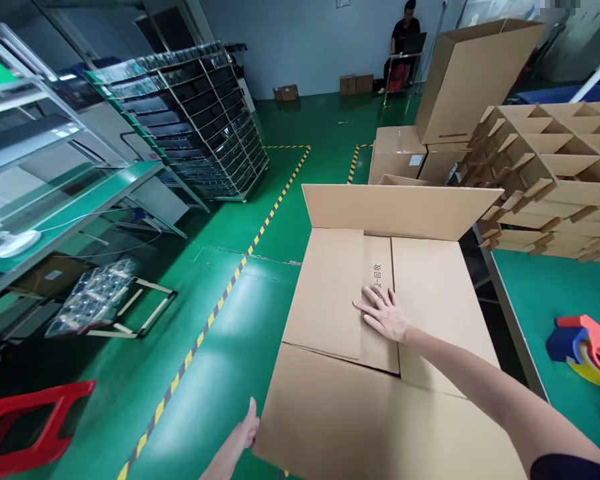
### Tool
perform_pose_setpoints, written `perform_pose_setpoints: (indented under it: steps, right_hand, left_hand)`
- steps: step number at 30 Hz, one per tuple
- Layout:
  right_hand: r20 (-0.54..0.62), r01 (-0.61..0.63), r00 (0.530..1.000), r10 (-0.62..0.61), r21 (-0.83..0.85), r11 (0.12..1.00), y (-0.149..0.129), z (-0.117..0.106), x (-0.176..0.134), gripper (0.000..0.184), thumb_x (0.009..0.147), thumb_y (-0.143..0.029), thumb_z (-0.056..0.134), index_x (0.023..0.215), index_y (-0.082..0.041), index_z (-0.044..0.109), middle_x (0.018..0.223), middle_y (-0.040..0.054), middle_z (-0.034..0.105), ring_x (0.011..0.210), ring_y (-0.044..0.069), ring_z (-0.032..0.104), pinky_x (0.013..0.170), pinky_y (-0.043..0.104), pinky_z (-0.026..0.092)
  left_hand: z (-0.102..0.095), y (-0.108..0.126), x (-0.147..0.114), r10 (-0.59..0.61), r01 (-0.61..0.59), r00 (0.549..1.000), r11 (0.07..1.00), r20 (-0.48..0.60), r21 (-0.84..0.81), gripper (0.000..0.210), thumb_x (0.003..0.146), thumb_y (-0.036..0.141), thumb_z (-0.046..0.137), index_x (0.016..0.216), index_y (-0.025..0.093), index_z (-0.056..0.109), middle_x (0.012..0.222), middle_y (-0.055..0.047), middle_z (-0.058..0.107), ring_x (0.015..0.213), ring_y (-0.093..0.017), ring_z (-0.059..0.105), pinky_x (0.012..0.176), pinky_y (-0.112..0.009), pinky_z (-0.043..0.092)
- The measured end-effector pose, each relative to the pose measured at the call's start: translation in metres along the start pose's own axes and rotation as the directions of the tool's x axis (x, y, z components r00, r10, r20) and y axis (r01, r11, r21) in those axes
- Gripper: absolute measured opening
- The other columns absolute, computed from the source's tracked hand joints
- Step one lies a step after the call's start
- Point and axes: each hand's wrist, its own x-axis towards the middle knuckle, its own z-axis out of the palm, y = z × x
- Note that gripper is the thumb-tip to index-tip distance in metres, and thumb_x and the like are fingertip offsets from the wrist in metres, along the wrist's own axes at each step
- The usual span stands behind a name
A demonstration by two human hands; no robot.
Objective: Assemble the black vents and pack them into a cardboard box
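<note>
A large cardboard box (325, 287) stands in front of me. Its two side flaps are folded inward, and dark printed characters show on the part between them. The far flap (405, 208) sticks up, while the near flap (370, 420) slopes toward me. My right hand (386, 319) lies open on the top, fingers spread across the left side flap and the printed part. At the near flap's left edge is my left hand (243, 430), thumb stretched upward and apart, with its other fingers partly hidden against the box.
A tape dispenser (587, 350) sits on the green-topped table (555, 293) at right, near stacked cardboard dividers (555, 180). More cartons (397, 150) stand beyond. Left are a red plastic frame (35, 423), a workbench (80, 213) and a loaded rack (185, 127). A person (404, 40) sits far back.
</note>
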Motion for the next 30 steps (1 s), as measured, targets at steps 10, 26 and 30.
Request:
perform_pose_setpoints:
  steps: [10,26,30]
  right_hand:
    - [0.279,-0.216,0.949,0.146,0.238,0.947,-0.006,-0.054,0.035,0.041,0.083,-0.060,0.062,0.114,-0.037,0.073,0.147,0.0041,0.051,0.142,0.038,0.033,0.114,0.066,0.019]
    - [-0.421,-0.526,0.805,0.418,-0.182,0.831,0.076,-0.300,0.155,0.022,0.084,-0.027,0.072,0.097,-0.010,0.065,0.112,0.0201,0.068,0.117,0.028,0.052,0.109,0.054,0.021]
    - [-0.168,-0.436,0.899,0.403,-0.397,0.808,0.093,-0.326,0.165,0.027,0.068,-0.025,0.083,0.089,-0.016,0.070,0.095,0.0116,0.073,0.093,0.025,0.064,0.090,0.040,0.044]
  left_hand:
    - [0.092,0.051,0.013,0.679,-0.697,0.717,0.690,-0.160,-0.194,0.087,0.057,0.027,0.085,0.132,0.031,0.041,0.150,-0.005,0.045,0.141,-0.029,0.038,0.119,-0.040,0.031]
    - [0.172,0.168,0.095,0.413,-0.429,0.903,0.885,0.121,0.178,0.052,0.064,0.058,0.076,0.095,0.017,0.065,0.105,-0.013,0.074,0.101,-0.031,0.069,0.090,-0.041,0.053]
    - [0.158,0.173,0.073,0.427,-0.428,0.902,0.859,0.071,0.279,0.057,0.060,0.067,0.073,0.085,0.016,0.069,0.095,-0.011,0.075,0.106,-0.035,0.066,0.096,-0.044,0.052]
